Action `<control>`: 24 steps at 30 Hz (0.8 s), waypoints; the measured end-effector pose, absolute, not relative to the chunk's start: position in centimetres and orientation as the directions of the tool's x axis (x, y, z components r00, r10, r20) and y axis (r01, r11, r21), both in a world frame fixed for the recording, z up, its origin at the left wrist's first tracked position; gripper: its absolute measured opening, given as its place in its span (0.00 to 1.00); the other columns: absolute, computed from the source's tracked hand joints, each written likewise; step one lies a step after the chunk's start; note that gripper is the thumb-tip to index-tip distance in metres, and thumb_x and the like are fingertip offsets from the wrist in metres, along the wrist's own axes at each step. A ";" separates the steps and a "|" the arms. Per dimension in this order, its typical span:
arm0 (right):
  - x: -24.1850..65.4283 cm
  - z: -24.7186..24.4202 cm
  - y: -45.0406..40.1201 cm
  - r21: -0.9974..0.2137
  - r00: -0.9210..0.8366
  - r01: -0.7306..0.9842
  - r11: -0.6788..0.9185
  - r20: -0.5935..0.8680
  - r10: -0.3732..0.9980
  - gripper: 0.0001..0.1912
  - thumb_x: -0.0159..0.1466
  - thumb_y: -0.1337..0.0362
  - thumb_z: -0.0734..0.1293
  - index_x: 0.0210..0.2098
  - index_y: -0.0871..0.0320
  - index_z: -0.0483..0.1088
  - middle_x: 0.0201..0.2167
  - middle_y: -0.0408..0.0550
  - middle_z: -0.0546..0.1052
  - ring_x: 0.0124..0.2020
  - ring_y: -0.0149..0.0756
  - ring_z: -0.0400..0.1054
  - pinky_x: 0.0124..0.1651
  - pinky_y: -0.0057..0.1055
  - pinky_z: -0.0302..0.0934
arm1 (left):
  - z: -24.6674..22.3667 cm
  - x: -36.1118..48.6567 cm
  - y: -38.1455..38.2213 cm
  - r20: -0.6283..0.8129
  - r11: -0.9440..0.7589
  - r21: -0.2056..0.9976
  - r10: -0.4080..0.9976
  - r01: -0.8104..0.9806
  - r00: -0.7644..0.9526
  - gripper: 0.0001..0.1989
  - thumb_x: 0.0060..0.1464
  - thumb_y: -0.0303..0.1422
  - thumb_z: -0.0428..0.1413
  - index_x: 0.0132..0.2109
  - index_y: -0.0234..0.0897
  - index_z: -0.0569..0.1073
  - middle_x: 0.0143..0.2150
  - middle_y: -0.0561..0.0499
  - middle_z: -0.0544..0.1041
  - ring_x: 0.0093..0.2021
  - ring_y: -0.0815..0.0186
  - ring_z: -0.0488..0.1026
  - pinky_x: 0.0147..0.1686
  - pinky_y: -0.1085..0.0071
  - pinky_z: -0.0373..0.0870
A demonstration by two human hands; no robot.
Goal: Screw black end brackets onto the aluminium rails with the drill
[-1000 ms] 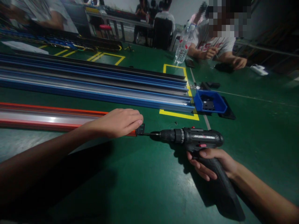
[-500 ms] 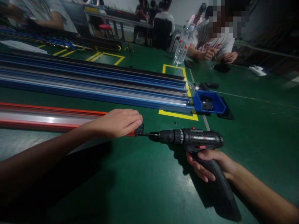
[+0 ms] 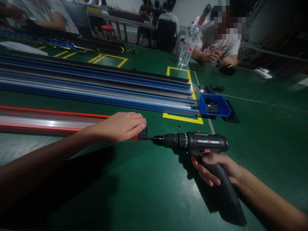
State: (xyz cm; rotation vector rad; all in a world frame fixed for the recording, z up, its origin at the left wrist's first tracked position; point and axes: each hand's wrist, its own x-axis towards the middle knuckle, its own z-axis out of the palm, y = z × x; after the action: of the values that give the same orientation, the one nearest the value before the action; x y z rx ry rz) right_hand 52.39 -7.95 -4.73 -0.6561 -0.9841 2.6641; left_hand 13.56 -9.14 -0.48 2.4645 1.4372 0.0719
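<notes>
A long orange-red rail [image 3: 53, 123] lies across the left of the green table. My left hand [image 3: 124, 126] is wrapped over its right end, fingers together. At that end sits a small black bracket [image 3: 143, 133], just beyond my fingertips. A black cordless drill [image 3: 207, 142] lies level to the right, its long bit reaching the bracket. My right hand [image 3: 211, 168] is closed round the drill's handle, below the red switch. A small light shows on the drill near the trigger.
Several blue and black rails [image 3: 108, 86] lie behind the orange-red one. A blue bin [image 3: 215, 106] with black parts stands at their right end. Farther back are plastic bottles [image 3: 187, 48], a white power strip [image 3: 263, 72] and a seated person [image 3: 218, 48].
The small light on the drill has come on. The view has shifted slightly, and the seated person's hands have moved a little. Both of my hands keep their holds.
</notes>
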 end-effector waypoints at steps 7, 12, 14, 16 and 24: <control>52.5 -4.8 -8.0 -0.653 -0.865 -0.054 -0.755 -0.347 0.363 0.13 0.65 0.63 0.67 0.42 0.68 0.77 0.27 0.45 0.77 0.16 0.23 0.67 0.26 0.24 0.71 | -0.4 13.7 -9.2 -0.100 -0.461 0.269 0.860 0.845 0.501 0.22 0.71 0.43 0.37 0.47 0.41 0.74 0.45 0.49 0.75 0.46 0.60 0.71 0.47 0.64 0.63; 52.6 -4.8 -8.0 -0.641 -0.869 -0.058 -0.765 -0.345 0.355 0.13 0.66 0.64 0.67 0.42 0.69 0.76 0.28 0.46 0.77 0.16 0.23 0.68 0.27 0.24 0.72 | -0.4 13.7 -9.2 -0.103 -0.456 0.266 0.862 0.849 0.496 0.22 0.71 0.43 0.37 0.47 0.41 0.74 0.45 0.49 0.75 0.46 0.61 0.71 0.46 0.64 0.63; 52.6 -4.9 -7.9 -0.641 -0.866 -0.057 -0.766 -0.351 0.357 0.13 0.66 0.64 0.66 0.42 0.69 0.76 0.28 0.46 0.78 0.16 0.23 0.69 0.27 0.24 0.72 | -0.4 13.6 -9.2 -0.098 -0.460 0.265 0.862 0.848 0.498 0.22 0.71 0.43 0.37 0.47 0.41 0.74 0.45 0.49 0.75 0.46 0.61 0.71 0.46 0.64 0.63; 52.6 -4.9 -7.9 -0.640 -0.864 -0.054 -0.766 -0.355 0.357 0.13 0.66 0.64 0.66 0.42 0.69 0.76 0.28 0.47 0.78 0.16 0.24 0.69 0.27 0.25 0.72 | -0.5 13.6 -9.2 -0.092 -0.463 0.264 0.861 0.846 0.500 0.23 0.71 0.44 0.37 0.47 0.41 0.74 0.45 0.49 0.75 0.46 0.61 0.71 0.46 0.64 0.63; 52.5 -4.9 -7.9 -0.661 -0.881 -0.065 -0.747 -0.314 0.355 0.14 0.66 0.65 0.65 0.45 0.70 0.76 0.30 0.47 0.78 0.17 0.23 0.69 0.28 0.25 0.72 | -0.5 13.6 -9.2 -0.093 -0.465 0.267 0.860 0.844 0.503 0.23 0.71 0.44 0.36 0.47 0.41 0.74 0.46 0.49 0.75 0.46 0.61 0.71 0.46 0.63 0.62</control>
State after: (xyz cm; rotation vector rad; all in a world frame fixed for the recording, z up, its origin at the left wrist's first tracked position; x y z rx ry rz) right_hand 52.46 -7.88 -4.86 -0.6309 -0.9849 2.6645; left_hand 13.59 -9.19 -0.47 2.4709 1.4385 0.0794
